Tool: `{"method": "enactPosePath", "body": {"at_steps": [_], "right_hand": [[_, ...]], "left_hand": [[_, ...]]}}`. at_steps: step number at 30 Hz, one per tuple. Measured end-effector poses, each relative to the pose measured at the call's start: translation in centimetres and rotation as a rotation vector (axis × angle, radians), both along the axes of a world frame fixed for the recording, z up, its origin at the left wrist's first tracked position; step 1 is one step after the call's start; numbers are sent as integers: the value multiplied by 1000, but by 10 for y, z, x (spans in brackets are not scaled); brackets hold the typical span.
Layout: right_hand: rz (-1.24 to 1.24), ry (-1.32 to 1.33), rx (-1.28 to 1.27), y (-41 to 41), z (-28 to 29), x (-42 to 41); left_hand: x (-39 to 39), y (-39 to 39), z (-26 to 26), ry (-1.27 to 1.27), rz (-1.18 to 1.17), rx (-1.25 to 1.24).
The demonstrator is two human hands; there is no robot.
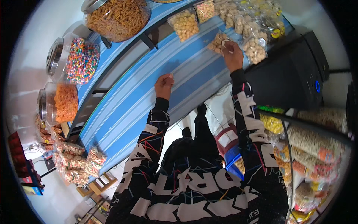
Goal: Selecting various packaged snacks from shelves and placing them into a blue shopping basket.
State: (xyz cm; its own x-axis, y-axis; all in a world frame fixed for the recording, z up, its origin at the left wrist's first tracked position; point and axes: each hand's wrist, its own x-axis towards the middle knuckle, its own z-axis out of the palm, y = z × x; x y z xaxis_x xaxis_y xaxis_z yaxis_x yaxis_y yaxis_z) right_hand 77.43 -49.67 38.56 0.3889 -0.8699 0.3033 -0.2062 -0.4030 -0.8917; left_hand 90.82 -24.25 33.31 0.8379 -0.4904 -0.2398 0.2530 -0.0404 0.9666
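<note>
My right hand (234,56) grips the near-right edge of a small clear plastic bag of pale brown snacks (217,42). A small white patch, perhaps a label, shows at its fingertips. The bag is low over the blue-and-white striped tabletop (134,84), and I cannot tell whether it touches. To the left, my left hand (164,87) hovers over the stripes with its fingers curled in and nothing plainly visible in them. Just right of my right hand lies a bag of round pale snacks (254,51), at the edge of a pile of similar bags (246,19).
Bags of yellow round snacks (184,25) and pastel bits (205,11) lie along the back. Jars of brown snacks (119,19), coloured balls (82,61) and orange snacks (65,102) line a raised shelf. A black box-shaped device (288,72) borders the right; bagged snacks (79,162) sit lower left.
</note>
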Motion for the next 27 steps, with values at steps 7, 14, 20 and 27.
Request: {"method": "enactPosePath", "body": {"at_steps": [7,14,20,27], "right_hand": [[73,181,92,-135,-63,111],[23,319,64,-182,-80,176],[-6,237,34,-212,-94,205],[-46,529,242,-169,-36,196]], "left_hand": [[64,-124,-19,-247,25,167],[91,-200,-14,-335,41,327],[102,-227,-35,-402,149,230],[106,-215,-47,-360,76,252]]}}
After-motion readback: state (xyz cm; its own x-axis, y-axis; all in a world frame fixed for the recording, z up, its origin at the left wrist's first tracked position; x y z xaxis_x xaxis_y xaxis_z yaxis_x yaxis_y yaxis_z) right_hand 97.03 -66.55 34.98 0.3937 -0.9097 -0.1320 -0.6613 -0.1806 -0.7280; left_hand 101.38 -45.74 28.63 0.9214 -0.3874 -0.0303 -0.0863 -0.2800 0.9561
